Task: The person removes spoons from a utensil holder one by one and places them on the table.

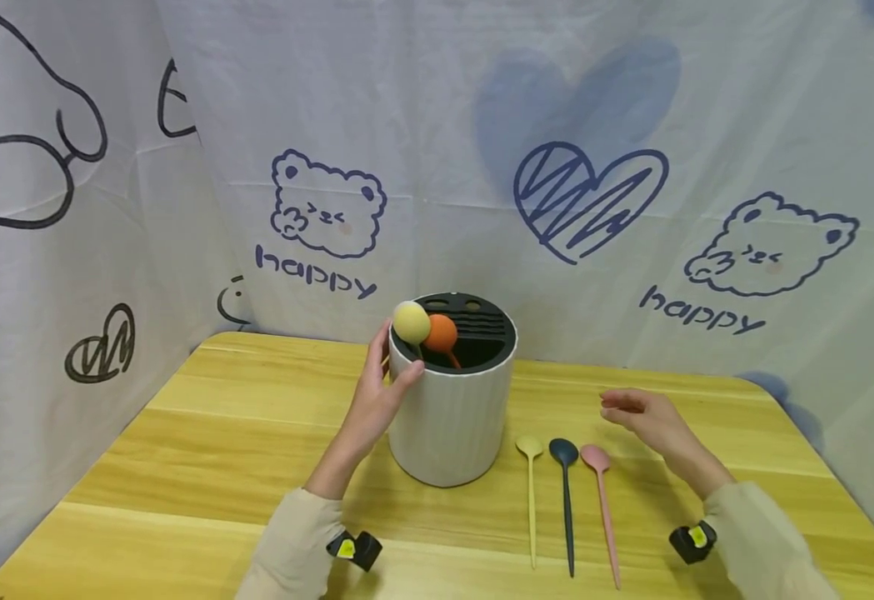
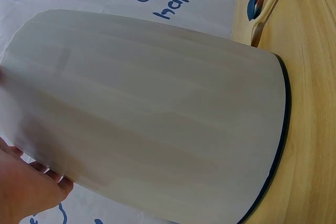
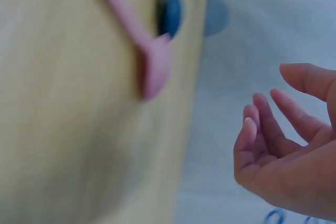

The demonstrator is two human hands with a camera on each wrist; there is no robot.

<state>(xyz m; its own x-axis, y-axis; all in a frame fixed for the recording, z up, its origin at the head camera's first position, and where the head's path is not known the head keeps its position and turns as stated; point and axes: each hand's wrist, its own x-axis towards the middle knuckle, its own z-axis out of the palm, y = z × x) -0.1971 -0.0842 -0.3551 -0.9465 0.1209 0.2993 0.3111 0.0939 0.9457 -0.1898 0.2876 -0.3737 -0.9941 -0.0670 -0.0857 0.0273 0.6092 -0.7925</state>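
Observation:
My left hand (image 1: pixel 375 407) holds the white ribbed utensil holder (image 1: pixel 447 429) by its upper left side, thumb on the near face and the other fingers around the left. A pale yellow spoon (image 1: pixel 411 322) and an orange spoon (image 1: pixel 441 333) stand in the holder's black slotted top (image 1: pixel 481 354), bowls up. On the table to its right lie a yellow spoon (image 1: pixel 531 500), a dark blue spoon (image 1: pixel 567 508) and a pink spoon (image 1: pixel 605 508), side by side. Above the table, right of the pink spoon, my right hand (image 1: pixel 654 423) hangs loosely bent, holding nothing.
The wooden table (image 1: pixel 204 467) carries the holder near its back edge. Behind it hangs a white cloth (image 1: pixel 437 125) printed with bears and hearts, and another cloth side closes in the left. Small black cameras sit at both wrists.

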